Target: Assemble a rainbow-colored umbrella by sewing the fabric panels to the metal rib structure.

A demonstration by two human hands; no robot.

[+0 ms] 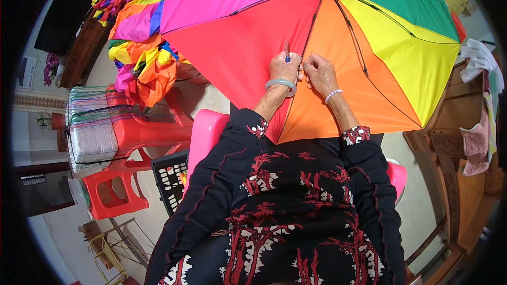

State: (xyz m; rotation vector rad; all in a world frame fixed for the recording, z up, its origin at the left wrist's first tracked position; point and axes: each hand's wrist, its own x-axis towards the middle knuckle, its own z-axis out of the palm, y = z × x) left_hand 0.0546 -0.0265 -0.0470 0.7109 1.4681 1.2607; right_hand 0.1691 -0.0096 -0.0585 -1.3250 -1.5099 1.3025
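Left hand (285,69) curled round a small tool (287,51), right hand (320,74) pinched closed (can't tell on what), so I'd keep the umbrella (232,37) taut along that rib (314,21).

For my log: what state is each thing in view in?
Umbrella: open, its inner side and ribs facing the person.
Left grip: closed, over the umbrella.
Slim tool: held in the left grip, one end sticking out.
Right grip: fingers curled together; anything pinched is too small to tell.
Colourful cloths: heaped loosely.
Pale bundle: bound with cords.
Pink cloth: hanging.
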